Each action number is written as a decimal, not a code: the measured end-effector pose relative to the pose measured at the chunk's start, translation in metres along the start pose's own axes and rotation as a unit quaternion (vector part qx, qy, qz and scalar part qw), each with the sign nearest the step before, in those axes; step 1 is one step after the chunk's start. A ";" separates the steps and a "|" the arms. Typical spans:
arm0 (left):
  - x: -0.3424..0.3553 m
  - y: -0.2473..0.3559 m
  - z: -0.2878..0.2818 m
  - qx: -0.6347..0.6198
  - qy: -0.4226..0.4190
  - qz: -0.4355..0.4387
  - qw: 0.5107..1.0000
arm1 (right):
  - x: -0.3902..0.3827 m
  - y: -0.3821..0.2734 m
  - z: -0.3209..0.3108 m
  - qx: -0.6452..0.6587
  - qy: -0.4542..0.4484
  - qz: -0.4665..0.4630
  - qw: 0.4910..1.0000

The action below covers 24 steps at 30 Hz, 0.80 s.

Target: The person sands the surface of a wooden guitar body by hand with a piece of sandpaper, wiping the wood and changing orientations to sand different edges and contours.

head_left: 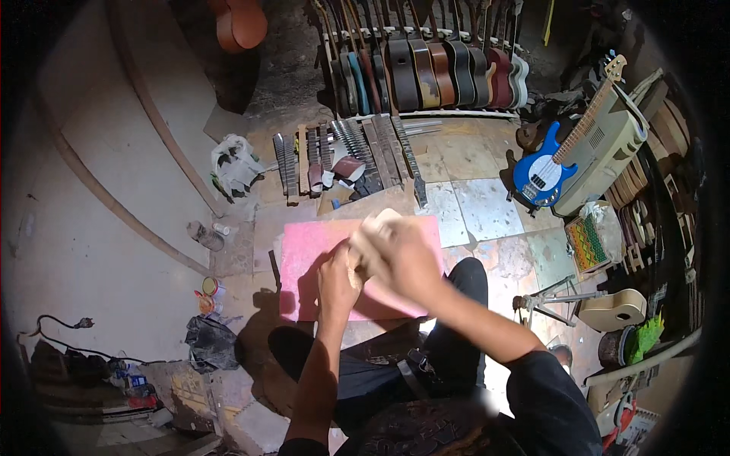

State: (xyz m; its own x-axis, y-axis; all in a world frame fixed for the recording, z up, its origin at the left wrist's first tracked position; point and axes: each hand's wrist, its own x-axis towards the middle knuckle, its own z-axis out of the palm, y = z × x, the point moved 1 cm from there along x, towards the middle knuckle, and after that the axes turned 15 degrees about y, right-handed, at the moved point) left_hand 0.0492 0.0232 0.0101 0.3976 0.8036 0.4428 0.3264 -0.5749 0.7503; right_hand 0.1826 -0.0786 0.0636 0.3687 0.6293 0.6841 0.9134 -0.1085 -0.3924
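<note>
Over a pink board (306,242) on the floor, both my hands meet close together. My left hand (337,280) is closed round a pale, wood-coloured piece (389,216), whose full shape is hidden by my fingers and smeared by motion. My right hand (407,266) lies across the upper part of that piece, in contact with it or very near. Its fingers are too blurred to show whether they grip anything. Beyond the board, several fretted guitar necks (378,152) lie in a row, with scraps of brownish sandpaper (348,168) among them.
A rack of guitars (441,72) stands at the back. At the right are a blue bass guitar (544,176), a metal stand (547,302) and a small pale guitar body (614,310). Cans (211,287) and a black bag (211,340) sit at the left.
</note>
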 end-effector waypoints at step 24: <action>-0.008 -0.009 0.006 0.031 0.003 0.058 0.998 | -0.007 0.004 -0.008 0.057 -0.002 0.030 0.998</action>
State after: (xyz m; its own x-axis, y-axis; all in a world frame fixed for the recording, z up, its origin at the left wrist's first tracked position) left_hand 0.0479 0.0212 -0.0029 0.4314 0.7319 0.5275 0.3317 -0.6724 0.6616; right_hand 0.1850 -0.0899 0.0623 0.4205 0.6278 0.6550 0.8643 -0.0577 -0.4996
